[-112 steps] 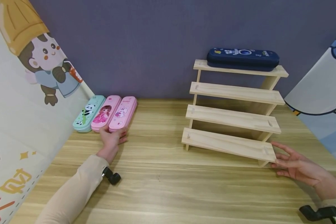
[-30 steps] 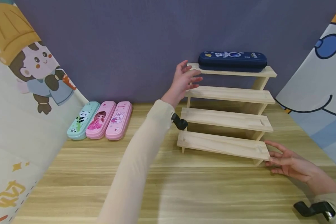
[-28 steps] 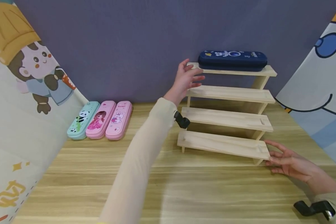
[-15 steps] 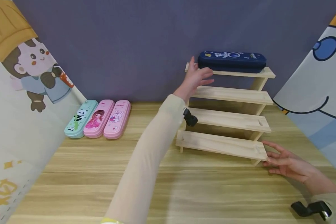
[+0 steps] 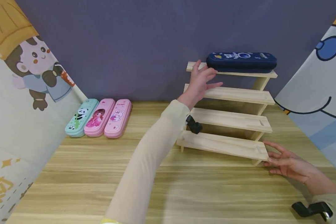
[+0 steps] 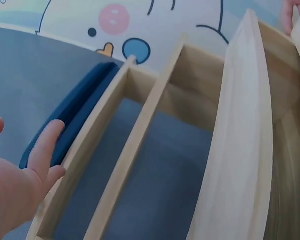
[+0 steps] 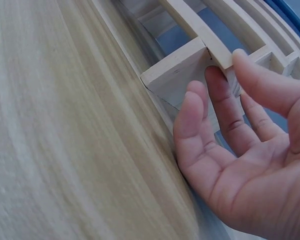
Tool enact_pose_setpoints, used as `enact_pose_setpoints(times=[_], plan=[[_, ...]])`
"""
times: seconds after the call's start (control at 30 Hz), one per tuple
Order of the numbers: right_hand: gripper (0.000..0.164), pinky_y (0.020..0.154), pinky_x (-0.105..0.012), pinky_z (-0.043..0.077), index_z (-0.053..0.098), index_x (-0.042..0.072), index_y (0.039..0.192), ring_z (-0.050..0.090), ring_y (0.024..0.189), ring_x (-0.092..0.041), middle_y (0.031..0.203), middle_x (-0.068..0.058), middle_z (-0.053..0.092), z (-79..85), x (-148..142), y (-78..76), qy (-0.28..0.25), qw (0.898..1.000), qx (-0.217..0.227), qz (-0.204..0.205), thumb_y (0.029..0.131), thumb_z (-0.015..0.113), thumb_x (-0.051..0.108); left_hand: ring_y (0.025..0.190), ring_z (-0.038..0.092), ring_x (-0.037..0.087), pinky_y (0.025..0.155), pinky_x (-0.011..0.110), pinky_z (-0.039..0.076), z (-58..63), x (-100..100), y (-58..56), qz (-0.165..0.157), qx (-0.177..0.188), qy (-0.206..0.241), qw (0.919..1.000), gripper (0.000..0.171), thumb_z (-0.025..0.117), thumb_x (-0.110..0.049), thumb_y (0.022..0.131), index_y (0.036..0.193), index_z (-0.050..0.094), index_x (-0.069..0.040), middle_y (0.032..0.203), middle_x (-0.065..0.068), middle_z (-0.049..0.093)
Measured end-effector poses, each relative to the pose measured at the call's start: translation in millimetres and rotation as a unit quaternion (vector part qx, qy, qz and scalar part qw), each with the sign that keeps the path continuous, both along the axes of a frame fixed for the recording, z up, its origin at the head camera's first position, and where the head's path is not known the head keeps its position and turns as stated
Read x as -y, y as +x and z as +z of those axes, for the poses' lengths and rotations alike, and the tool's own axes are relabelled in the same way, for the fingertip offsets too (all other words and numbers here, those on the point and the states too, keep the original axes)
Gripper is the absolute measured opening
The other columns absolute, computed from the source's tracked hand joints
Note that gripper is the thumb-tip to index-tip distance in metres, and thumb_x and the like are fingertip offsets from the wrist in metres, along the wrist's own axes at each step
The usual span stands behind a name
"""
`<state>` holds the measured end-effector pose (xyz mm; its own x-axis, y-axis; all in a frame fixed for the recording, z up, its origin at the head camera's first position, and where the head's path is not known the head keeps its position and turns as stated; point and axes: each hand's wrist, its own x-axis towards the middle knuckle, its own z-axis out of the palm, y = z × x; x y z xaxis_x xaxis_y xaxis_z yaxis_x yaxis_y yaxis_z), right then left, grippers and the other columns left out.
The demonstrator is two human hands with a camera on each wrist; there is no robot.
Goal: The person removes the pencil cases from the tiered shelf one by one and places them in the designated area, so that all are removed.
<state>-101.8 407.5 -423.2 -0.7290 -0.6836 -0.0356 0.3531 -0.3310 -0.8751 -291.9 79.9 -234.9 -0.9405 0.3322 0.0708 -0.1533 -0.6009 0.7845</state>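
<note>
A navy pencil case [image 5: 242,64] with an astronaut print lies on the top board of a wooden stepped display rack [image 5: 224,144]. My left hand [image 5: 197,82] reaches over the rack's left side, its fingers spread and loosely bent. In the head view its fingertips touch the case's left end; the left wrist view shows one finger [image 6: 46,145] against the case. At the rack's lower right, my right hand [image 5: 294,166] rests on the end of the bottom board. Seen from the right wrist, the thumb and fingers are relaxed around that board's corner, not gripping it firmly.
A mint panda pencil case [image 5: 82,117], a pink pencil case with a girl print [image 5: 99,117] and a pink rabbit pencil case [image 5: 118,118] lie side by side at the table's back left. The wood-grain table [image 5: 100,174] meets a dark blue backdrop [image 5: 128,49] and printed side panels.
My left hand has gone from the pink cases to the rack's top. In the last half second the navy case has slid right along the top board. My right hand stays put.
</note>
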Motion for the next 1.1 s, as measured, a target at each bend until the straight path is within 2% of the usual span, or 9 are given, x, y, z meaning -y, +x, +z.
enact_pose_setpoints(times=[0.3, 0.4, 0.53, 0.67, 0.8, 0.87, 0.97, 1.03, 1.1], plan=[[0.069, 0.092, -0.040, 0.055, 0.041, 0.039, 0.150, 0.060, 0.114, -0.023, 0.133, -0.003, 0.055, 0.6, 2.3, 1.4, -0.007, 1.000, -0.003, -0.002, 0.105, 0.021, -0.009, 0.113, 0.059, 0.031, 0.097, 0.048, 0.053, -2.6, -11.6, 5.8, 0.054, 0.000, 0.036, 0.9979, 0.074, 0.059, 0.012, 0.087, 0.150, 0.030, -0.014, 0.138, 0.009, 0.041], [0.069, 0.092, -0.040, 0.056, 0.041, 0.039, 0.150, 0.060, 0.113, -0.023, 0.133, -0.003, 0.056, 0.7, 2.4, 1.7, -0.007, 1.000, -0.005, -0.004, 0.105, 0.022, -0.009, 0.101, 0.063, 0.030, 0.090, 0.042, 0.057, -7.5, -17.1, 8.4, 0.076, -0.025, 0.009, 0.9968, 0.078, 0.061, 0.017, 0.084, 0.150, 0.032, -0.013, 0.131, 0.002, 0.042], [0.069, 0.092, -0.040, 0.056, 0.041, 0.039, 0.150, 0.060, 0.113, -0.023, 0.132, -0.003, 0.056, 1.0, 2.3, 1.3, -0.010, 1.000, -0.007, -0.005, 0.105, 0.022, -0.010, 0.085, 0.067, 0.025, 0.078, 0.031, 0.060, -15.2, -23.9, 10.1, 0.093, -0.066, -0.044, 0.9925, 0.090, 0.066, 0.018, 0.081, 0.156, 0.028, -0.016, 0.147, -0.006, 0.036], [0.070, 0.092, -0.039, 0.055, 0.041, 0.038, 0.150, 0.060, 0.114, -0.023, 0.132, -0.004, 0.056, 0.1, 3.1, 1.8, -0.017, 1.000, -0.005, -0.003, 0.104, 0.021, -0.010, 0.073, 0.065, 0.021, 0.070, 0.026, 0.059, -19.7, -27.2, 11.7, 0.077, -0.088, -0.084, 0.9895, 0.099, 0.070, 0.015, 0.080, 0.159, 0.022, -0.021, 0.159, -0.006, 0.023], [0.070, 0.092, -0.039, 0.055, 0.042, 0.038, 0.150, 0.060, 0.114, -0.023, 0.132, -0.004, 0.055, -0.8, 4.0, 2.3, -0.017, 1.000, -0.003, -0.003, 0.104, 0.022, -0.011, 0.073, 0.065, 0.023, 0.070, 0.025, 0.059, -18.5, -29.6, 11.7, 0.055, -0.099, -0.115, 0.9869, 0.102, 0.074, 0.010, 0.081, 0.160, 0.018, -0.024, 0.158, -0.006, 0.023], [0.069, 0.092, -0.039, 0.055, 0.042, 0.038, 0.150, 0.060, 0.114, -0.023, 0.133, -0.004, 0.055, -1.0, 3.8, 2.1, -0.018, 1.000, -0.001, -0.003, 0.104, 0.022, -0.010, 0.082, 0.064, 0.021, 0.069, 0.024, 0.059, -16.3, -31.5, 11.1, 0.068, -0.109, -0.148, 0.9805, 0.100, 0.077, 0.005, 0.082, 0.159, 0.020, -0.023, 0.155, -0.005, 0.028], [0.069, 0.093, -0.039, 0.055, 0.042, 0.038, 0.149, 0.060, 0.114, -0.023, 0.132, -0.004, 0.056, -0.7, 2.7, 1.7, -0.017, 1.000, 0.002, -0.004, 0.104, 0.022, -0.010, 0.093, 0.061, 0.016, 0.071, 0.019, 0.056, -12.4, -34.8, 11.5, 0.125, -0.133, -0.224, 0.9573, 0.094, 0.082, -0.002, 0.080, 0.155, 0.029, -0.020, 0.144, -0.003, 0.041], [0.069, 0.093, -0.039, 0.055, 0.042, 0.039, 0.149, 0.060, 0.114, -0.023, 0.132, -0.004, 0.056, -0.6, 2.4, 1.2, -0.018, 1.000, 0.003, -0.003, 0.104, 0.022, -0.010, 0.094, 0.058, 0.010, 0.070, 0.016, 0.053, -10.2, -36.1, 13.1, 0.164, -0.138, -0.262, 0.9409, 0.089, 0.084, -0.003, 0.078, 0.151, 0.035, -0.017, 0.131, -0.001, 0.048], [0.069, 0.093, -0.039, 0.055, 0.043, 0.038, 0.149, 0.060, 0.114, -0.023, 0.131, -0.005, 0.056, -0.7, 3.0, 0.7, -0.017, 1.000, 0.003, -0.003, 0.104, 0.022, -0.010, 0.089, 0.058, 0.009, 0.069, 0.015, 0.052, -9.5, -36.4, 15.1, 0.186, -0.136, -0.271, 0.9346, 0.084, 0.085, -0.002, 0.077, 0.146, 0.039, -0.015, 0.118, -0.001, 0.049]])
